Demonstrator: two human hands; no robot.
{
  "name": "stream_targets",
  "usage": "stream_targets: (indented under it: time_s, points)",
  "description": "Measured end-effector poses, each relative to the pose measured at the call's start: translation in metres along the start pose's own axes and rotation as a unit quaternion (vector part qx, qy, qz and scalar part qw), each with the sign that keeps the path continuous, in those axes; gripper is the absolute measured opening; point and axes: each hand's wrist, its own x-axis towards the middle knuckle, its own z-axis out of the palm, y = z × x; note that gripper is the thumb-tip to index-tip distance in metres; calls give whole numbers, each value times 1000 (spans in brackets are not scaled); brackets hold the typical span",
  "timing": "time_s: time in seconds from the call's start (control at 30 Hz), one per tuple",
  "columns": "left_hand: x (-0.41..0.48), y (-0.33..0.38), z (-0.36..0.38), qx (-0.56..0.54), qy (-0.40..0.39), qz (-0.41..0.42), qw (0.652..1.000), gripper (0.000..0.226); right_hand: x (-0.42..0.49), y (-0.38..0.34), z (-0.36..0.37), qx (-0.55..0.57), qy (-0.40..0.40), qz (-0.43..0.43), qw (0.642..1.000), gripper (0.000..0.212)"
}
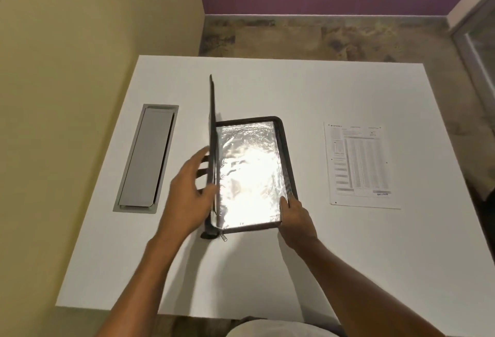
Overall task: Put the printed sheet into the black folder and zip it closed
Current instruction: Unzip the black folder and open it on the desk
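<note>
The black folder [251, 175] lies unzipped in the middle of the white counter [267, 269], its cover [213, 133] standing nearly upright along the left edge, glossy plastic sleeves [247, 173] showing inside. The left hand [187, 192] grips that raised cover, thumb on the inner side and fingers behind it; the right hand [296, 216] pinches the near right corner of the lower half, holding it down. The printed sheet [360, 165] rests flat on the counter well to the right, touched by neither hand.

The likely trouble: the cover may flop shut once the left hand lets go, since it is near its balance point. Reaching for the sheet frees the lower half, so the folder could slide. The slick sleeves may snag or crease the paper going in, and a protruding corner could catch in the zipper, whose pull [224, 237] dangles at the near edge
</note>
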Motion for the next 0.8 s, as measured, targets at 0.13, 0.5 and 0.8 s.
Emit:
stream_targets:
  time_s: [0.13,0.5,0.8]
  points:
    - [1,-14,-31,-38,54,-56,996,65,-6,-1,-2,-12,11,5,1000,67]
    - [39,-88,-86,139,193,-84,968,69,-25,-11,-2,30,-30,38,998,86]
    - [39,-166,-75,307,199,-180,913,34,-27,1,1,-16,-18,58,998,87]
